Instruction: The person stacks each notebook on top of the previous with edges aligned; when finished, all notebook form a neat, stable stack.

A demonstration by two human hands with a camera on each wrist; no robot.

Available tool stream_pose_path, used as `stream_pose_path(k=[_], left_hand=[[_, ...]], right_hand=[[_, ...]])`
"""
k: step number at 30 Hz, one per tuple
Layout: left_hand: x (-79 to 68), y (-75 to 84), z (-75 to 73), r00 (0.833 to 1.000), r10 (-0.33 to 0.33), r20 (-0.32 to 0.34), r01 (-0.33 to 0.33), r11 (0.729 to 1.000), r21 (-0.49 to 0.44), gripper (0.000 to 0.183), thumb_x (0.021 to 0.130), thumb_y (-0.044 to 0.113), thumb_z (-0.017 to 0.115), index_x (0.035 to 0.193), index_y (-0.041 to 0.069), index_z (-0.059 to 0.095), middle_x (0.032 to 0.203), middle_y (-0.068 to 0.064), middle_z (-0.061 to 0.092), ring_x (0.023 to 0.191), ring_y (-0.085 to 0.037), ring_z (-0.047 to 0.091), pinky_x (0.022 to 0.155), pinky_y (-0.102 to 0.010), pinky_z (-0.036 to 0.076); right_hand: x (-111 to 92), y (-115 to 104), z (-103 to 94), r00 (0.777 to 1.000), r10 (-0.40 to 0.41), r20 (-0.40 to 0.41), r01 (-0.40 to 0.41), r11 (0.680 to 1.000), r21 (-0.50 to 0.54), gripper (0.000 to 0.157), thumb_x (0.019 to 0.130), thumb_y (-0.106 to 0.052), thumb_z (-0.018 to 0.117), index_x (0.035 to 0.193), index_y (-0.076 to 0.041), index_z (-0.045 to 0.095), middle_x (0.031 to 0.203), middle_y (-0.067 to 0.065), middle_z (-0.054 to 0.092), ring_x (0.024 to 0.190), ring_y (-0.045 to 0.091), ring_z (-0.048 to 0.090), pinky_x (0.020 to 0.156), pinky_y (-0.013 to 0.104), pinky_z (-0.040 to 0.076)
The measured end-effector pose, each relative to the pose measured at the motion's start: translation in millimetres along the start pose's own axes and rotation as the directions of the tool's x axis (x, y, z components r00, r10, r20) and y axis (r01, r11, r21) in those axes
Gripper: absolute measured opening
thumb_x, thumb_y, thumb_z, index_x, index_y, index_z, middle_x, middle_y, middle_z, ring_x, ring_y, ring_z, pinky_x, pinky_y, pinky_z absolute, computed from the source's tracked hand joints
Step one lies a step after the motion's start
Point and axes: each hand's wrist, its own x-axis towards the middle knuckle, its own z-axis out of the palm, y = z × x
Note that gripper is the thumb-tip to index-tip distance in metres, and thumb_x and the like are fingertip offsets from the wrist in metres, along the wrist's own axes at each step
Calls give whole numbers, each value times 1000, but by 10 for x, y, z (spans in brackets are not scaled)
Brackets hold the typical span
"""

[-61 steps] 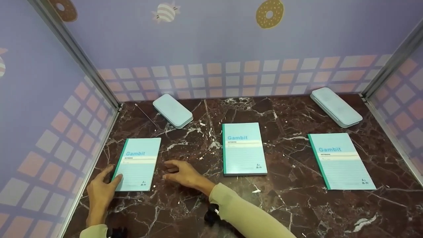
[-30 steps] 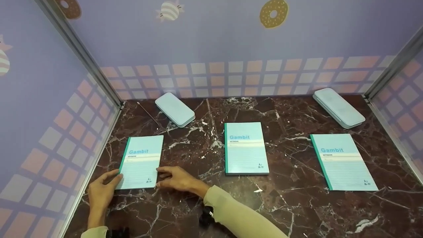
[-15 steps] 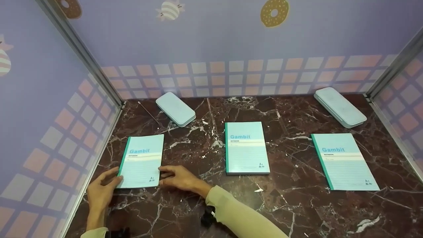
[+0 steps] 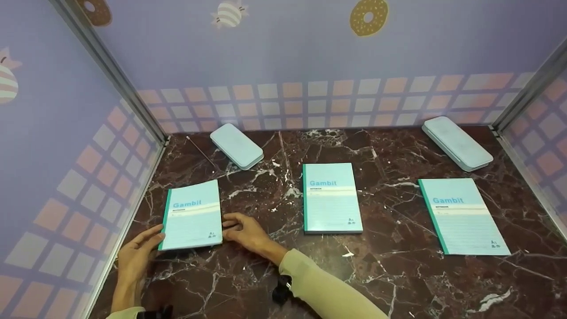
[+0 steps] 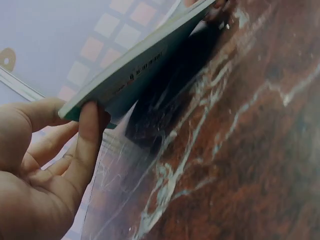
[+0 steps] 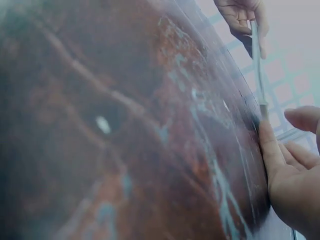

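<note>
A pale blue "Gambit" notebook (image 4: 192, 221) with a green spine is tilted, raised off the table at its spine side. My left hand (image 4: 135, 257) pinches the lower spine edge between thumb and fingers. The left wrist view shows the underside of the notebook (image 5: 135, 70) above the dark table surface, with my left hand (image 5: 55, 165) at its green corner. Beside the opposite edge is my right hand (image 4: 248, 232). In the right wrist view, a fingertip of my right hand (image 6: 295, 185) touches the notebook (image 6: 257, 65), seen edge-on, while the thumb stands apart from it.
On the marbled table (image 4: 274, 283) lie a second notebook (image 4: 332, 199) in the middle and a third notebook (image 4: 463, 217) at right. Two pale tin cases (image 4: 237, 146) and a thin stick (image 4: 200, 153) are toward the back. Patterned walls (image 4: 288, 53) enclose the table's left, back and right.
Both hands first stood at the notebook lying flat, and my right hand came to its edge. The notebook has since been lifted at the spine, tilted and shifted slightly right; the right thumb has come away.
</note>
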Motion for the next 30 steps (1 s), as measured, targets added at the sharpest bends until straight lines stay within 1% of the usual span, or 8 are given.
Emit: stream_pose_path(k=[4,8,10,12,13,17,23,30], left_hand=[[-11,14,-4,999,-21,40,25,995,-97,47,98,24,81,141,8,70,116,13,72,96,-5,66,79,-22,59],[-24,8,-10,996,-43,78,53,990,-134,48,97,23,82,141,9,70,119,12,73,86,-3,66,76,-21,59],[-38,3,-5,994,-39,99,51,992,-119,50,97,23,82,143,8,68,118,12,73,90,-4,67,78,-22,60],[-55,2,7,992,-26,125,40,993,-111,55,98,20,81,147,5,63,118,11,73,104,-7,69,85,-24,60],[-66,4,15,991,-17,133,30,995,-95,57,98,19,81,149,3,61,118,10,73,105,-8,69,86,-24,60],[-101,17,57,987,22,162,-16,999,-35,63,97,17,82,151,-2,56,117,10,73,107,-10,71,88,-26,61],[-133,67,134,977,76,198,-85,996,38,62,98,21,81,150,-1,58,124,5,70,108,-13,71,91,-29,61],[-158,123,287,969,119,215,-143,985,96,56,98,21,82,148,3,62,134,-6,69,109,-13,71,93,-28,59]], right_hand=[[4,-1,4,1000,14,-25,-12,996,88,49,97,-2,74,144,6,58,111,12,71,91,23,74,79,29,61],[11,-7,-9,999,32,-16,-28,984,177,48,98,2,73,142,8,58,106,11,69,85,23,73,80,36,65],[23,-5,-27,999,41,-1,-40,973,226,46,97,5,72,141,9,58,104,11,68,84,21,72,80,38,65],[33,-1,-54,999,46,14,-48,969,244,46,96,7,71,140,10,59,102,11,68,82,18,71,80,38,65],[38,0,-71,999,46,20,-49,968,245,45,96,8,72,140,10,60,101,10,69,81,17,70,79,37,65],[45,-15,-160,1000,22,19,-24,986,163,47,93,8,74,139,7,64,98,6,69,80,14,67,78,31,64],[18,-102,-334,1000,-15,6,15,1000,8,48,92,1,79,138,1,68,103,3,69,92,13,66,85,26,60],[-57,-167,-530,1000,-21,17,22,999,-38,48,93,-1,78,140,-2,67,110,5,70,100,17,66,92,29,59]])
